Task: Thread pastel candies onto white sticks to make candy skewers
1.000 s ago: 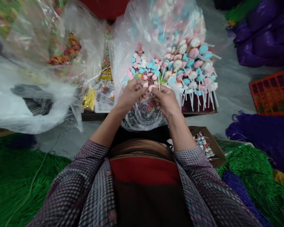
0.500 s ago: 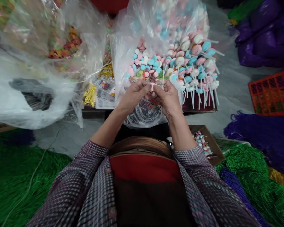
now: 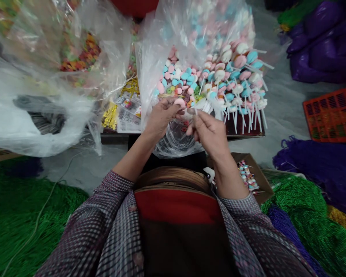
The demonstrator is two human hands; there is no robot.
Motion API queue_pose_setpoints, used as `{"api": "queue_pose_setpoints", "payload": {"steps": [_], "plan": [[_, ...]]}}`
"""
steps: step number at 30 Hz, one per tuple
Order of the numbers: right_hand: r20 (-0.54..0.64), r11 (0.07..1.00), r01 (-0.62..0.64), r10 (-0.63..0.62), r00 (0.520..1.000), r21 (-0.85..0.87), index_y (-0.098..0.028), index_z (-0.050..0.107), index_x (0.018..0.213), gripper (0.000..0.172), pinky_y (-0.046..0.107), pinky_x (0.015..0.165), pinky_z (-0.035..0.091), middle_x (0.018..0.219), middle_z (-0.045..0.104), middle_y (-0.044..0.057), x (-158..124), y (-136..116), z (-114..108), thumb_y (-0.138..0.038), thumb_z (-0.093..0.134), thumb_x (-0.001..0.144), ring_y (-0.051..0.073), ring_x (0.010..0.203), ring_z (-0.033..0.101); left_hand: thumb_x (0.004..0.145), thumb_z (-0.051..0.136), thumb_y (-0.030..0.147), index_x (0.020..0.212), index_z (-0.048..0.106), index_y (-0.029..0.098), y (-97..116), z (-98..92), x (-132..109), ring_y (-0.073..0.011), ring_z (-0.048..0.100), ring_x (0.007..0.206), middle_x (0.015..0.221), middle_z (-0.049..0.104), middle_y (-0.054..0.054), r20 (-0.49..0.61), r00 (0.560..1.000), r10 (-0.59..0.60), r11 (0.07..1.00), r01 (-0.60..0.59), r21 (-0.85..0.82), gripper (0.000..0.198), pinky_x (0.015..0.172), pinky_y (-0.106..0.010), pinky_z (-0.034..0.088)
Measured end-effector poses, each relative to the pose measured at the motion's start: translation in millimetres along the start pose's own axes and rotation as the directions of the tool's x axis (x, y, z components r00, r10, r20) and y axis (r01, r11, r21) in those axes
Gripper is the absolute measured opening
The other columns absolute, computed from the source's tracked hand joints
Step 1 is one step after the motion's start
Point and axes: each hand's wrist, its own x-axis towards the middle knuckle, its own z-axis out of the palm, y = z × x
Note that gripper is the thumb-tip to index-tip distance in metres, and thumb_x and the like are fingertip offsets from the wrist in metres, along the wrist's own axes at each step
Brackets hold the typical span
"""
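My left hand [image 3: 161, 114] is closed in a pinch around a round pink marshmallow [image 3: 179, 102], above the near edge of the clear bag. A short way to the right, my right hand [image 3: 206, 127] is closed, with a thin white stick [image 3: 195, 111] showing at its fingertips; the rest of that stick is hidden. Beyond both hands lie loose pink, blue and white marshmallows [image 3: 184, 75] and a few gummy rings [image 3: 200, 94]. Marshmallow skewers [image 3: 242, 86] on white sticks are heaped to the right.
A clear plastic bag [image 3: 175, 144] hangs over the table edge. Gold twist ties [image 3: 109, 116] and a plastic box [image 3: 128, 123] lie left, by bags of gummy rings [image 3: 83, 54]. A cardboard box [image 3: 263, 179] stands low right, and an orange crate [image 3: 331, 113] farther right.
My hands, together half a second ago, have drawn apart. The right hand has moved right and towards me; the pink marshmallow now shows more fully in the left fingers.
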Motion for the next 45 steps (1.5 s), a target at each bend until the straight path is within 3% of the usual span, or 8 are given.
{"api": "queue_pose_setpoints", "payload": {"steps": [5, 11, 23, 28, 31, 38, 41, 45], "plan": [[0.11, 0.967, 0.014, 0.015, 0.994, -0.254, -0.024, 0.064, 0.077, 0.043, 0.028, 0.058, 0.04, 0.049, 0.053, -0.005, -8.7, -3.8, -1.2, -0.055, 0.052, 0.104, 0.013, 0.052, 0.053, 0.09, 0.066, 0.013, 0.103, 0.071, 0.022, 3.1, 5.5, -3.3, -0.0095, 0.072, 0.078, 0.081, 0.074, 0.003, -0.012, 0.998, 0.058, 0.995, -0.057, 0.079, 0.016, 0.078, -0.024, 0.06], [0.1, 0.934, 0.022, 0.015, 0.995, -0.356, -0.024, 0.06, 0.075, 0.034, 0.03, 0.062, 0.038, 0.053, 0.051, -0.003, -7.1, -3.2, -0.8, -0.04, 0.052, 0.104, 0.015, 0.057, 0.052, 0.089, 0.066, 0.013, 0.108, 0.071, 0.023, -6.9, 4.6, -1.0, -0.0099, 0.071, 0.078, 0.084, 0.075, 0.004, 0.017, 0.986, 0.163, 0.975, -0.164, 0.152, 0.022, 0.08, -0.027, 0.061], [-0.038, 0.987, -0.156, 0.155, 0.987, -0.028, -0.025, 0.055, 0.066, 0.047, 0.028, 0.051, 0.031, 0.043, 0.041, -0.006, -5.7, 14.2, 18.4, -0.06, 0.057, 0.097, 0.013, 0.045, 0.042, 0.088, 0.066, 0.008, 0.106, 0.074, 0.026, -3.9, 17.2, -23.2, -0.0135, 0.071, 0.087, 0.096, 0.081, 0.003, -0.006, 0.957, 0.288, 0.857, -0.255, 0.447, 0.027, 0.085, -0.026, 0.056], [0.081, 0.985, -0.162, 0.166, 0.983, -0.055, -0.023, 0.067, 0.078, 0.041, 0.027, 0.052, 0.032, 0.05, 0.055, -0.005, -15.7, 17.7, 7.7, -0.06, 0.061, 0.096, 0.012, 0.048, 0.043, 0.09, 0.067, 0.01, 0.105, 0.073, 0.03, 0.4, 6.5, -16.1, -0.0148, 0.07, 0.086, 0.099, 0.081, 0.004, -0.039, 0.943, 0.33, 0.822, -0.266, 0.504, 0.026, 0.087, -0.027, 0.056], [0.078, 0.979, -0.181, 0.189, 0.979, -0.09, -0.022, 0.071, 0.085, 0.041, 0.026, 0.053, 0.033, 0.048, 0.052, -0.006, -27.1, 21.7, -0.4, -0.059, 0.06, 0.097, 0.012, 0.047, 0.042, 0.091, 0.067, 0.012, 0.108, 0.072, 0.03, -3.0, 3.0, -13.4, -0.0156, 0.069, 0.082, 0.095, 0.08, 0.004, -0.045, 0.935, 0.351, 0.79, -0.27, 0.551, 0.025, 0.086, -0.028, 0.056], [-0.05, 0.964, -0.249, 0.254, 0.966, 0.099, -0.024, 0.059, 0.074, 0.045, 0.026, 0.046, 0.023, 0.049, 0.038, -0.009, -20.0, 39.3, 9.5, -0.066, 0.064, 0.091, 0.01, 0.045, 0.032, 0.088, 0.062, 0.012, 0.11, 0.076, 0.026, -8.1, 16.6, -25.8, -0.0178, 0.071, 0.088, 0.101, 0.082, -0.001, 0.203, 0.938, 0.282, 0.743, -0.347, 0.573, 0.029, 0.089, -0.031, 0.057], [-0.041, 0.943, -0.26, 0.274, 0.961, 0.207, -0.024, 0.06, 0.078, 0.046, 0.026, 0.044, 0.02, 0.053, 0.031, -0.01, -11.0, 37.9, 5.3, -0.069, 0.07, 0.086, 0.009, 0.045, 0.026, 0.086, 0.061, 0.012, 0.113, 0.077, 0.023, -0.3, 10.2, -15.1, -0.0186, 0.073, 0.093, 0.105, 0.082, -0.002, 0.3, 0.925, 0.232, 0.791, -0.359, 0.495, 0.033, 0.089, -0.031, 0.058], [-0.058, 0.933, -0.234, 0.259, 0.964, 0.275, -0.025, 0.065, 0.09, 0.052, 0.026, 0.042, 0.018, 0.055, 0.029, -0.011, -5.9, 36.2, -2.4, -0.075, 0.072, 0.082, 0.009, 0.044, 0.025, 0.09, 0.06, 0.018, 0.099, 0.078, 0.025, 2.9, -10.0, 36.0, -0.0228, 0.071, 0.11, 0.108, 0.082, -0.003, 0.139, 0.916, 0.377, 0.738, -0.387, 0.553, 0.022, 0.103, -0.035, 0.056]]}}
